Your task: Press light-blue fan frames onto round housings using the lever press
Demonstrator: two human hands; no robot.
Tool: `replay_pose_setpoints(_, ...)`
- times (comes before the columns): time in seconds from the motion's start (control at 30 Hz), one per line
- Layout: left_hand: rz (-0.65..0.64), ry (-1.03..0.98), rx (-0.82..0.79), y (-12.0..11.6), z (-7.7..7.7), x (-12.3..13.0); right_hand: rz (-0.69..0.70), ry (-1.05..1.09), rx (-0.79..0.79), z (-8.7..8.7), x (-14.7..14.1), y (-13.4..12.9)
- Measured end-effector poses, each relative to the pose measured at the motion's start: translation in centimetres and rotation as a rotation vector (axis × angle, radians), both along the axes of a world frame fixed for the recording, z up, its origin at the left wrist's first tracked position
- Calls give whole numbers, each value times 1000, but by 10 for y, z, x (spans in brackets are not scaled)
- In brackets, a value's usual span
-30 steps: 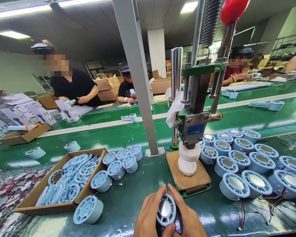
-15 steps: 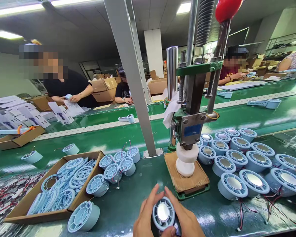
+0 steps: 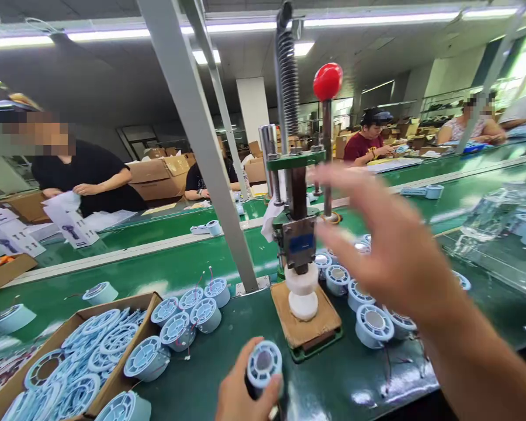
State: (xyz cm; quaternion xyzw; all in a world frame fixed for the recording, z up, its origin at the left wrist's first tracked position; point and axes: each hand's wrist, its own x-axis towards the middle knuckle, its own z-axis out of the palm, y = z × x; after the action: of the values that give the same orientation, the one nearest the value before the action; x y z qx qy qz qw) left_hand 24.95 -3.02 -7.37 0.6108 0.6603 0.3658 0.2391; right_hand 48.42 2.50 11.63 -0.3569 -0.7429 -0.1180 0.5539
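Low in the head view, my left hand [image 3: 248, 389] is closed around a light blue round fan housing [image 3: 264, 363] with a grey disc at its centre. My right hand [image 3: 390, 251], blurred by motion, is raised with its fingers apart and holds nothing. It is to the right of the press lever's red ball knob [image 3: 328, 82] and lower than it, in front of the hand press [image 3: 298, 242]. Below the press ram, a white round block [image 3: 303, 305] sits on a brown board [image 3: 280, 310].
A carton [image 3: 109, 397] of light blue rings stands at the left, with several blue housings [image 3: 177, 330] beside it. More housings [image 3: 374, 326] stand right of the press, partly behind my right hand. A grey post [image 3: 206, 146] rises behind the bench. People sit or stand across the green belt.
My right hand has left the housing and risen to the right, its fingers now apart. My left hand still holds the housing. The view has shifted, showing the whole red knob.
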Motion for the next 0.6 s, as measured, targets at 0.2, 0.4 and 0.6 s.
replay_pose_setpoints(0.2, -164, -168, 9, 65, 60, 36, -118, 193, -90, 136, 23, 118)
replay_pose_setpoints(0.4, -366, -365, 57, 99, 43, 80, 47, 259, -103, 124, 20, 135)
replay_pose_setpoints(0.6, -342, -333, 84, 93, 22, 76, 134, 381, -75, 119, 17, 133)
